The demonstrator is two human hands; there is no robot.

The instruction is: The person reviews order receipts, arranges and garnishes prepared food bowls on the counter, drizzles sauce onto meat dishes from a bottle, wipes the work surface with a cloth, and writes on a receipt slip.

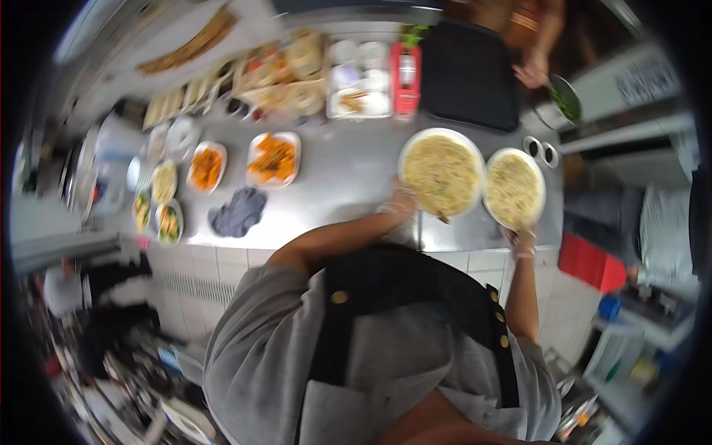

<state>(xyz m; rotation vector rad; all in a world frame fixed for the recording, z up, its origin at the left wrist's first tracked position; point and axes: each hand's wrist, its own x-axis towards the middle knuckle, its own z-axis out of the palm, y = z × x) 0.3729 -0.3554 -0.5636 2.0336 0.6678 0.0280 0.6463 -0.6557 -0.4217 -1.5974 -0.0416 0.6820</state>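
Two white plates of pale yellow food lie side by side on the steel counter: a larger round one (443, 172) and a smaller oval one (514, 188) to its right. My left hand (401, 202) is at the lower left rim of the larger plate, its fingers closed against the edge and partly hidden by it. My right hand (522, 236) holds the near edge of the oval plate, fingers bent around the rim. A small dark piece (443, 219) shows at the near rim of the larger plate.
Beyond the plates are a black tray (470, 74), a red holder (406, 81) and a white container tray (359, 80). Orange food fills two dishes (273, 159) (207, 167) on the left, near a grey cloth (237, 212). A co-worker's hand (531, 72) is near a pot (560, 104).
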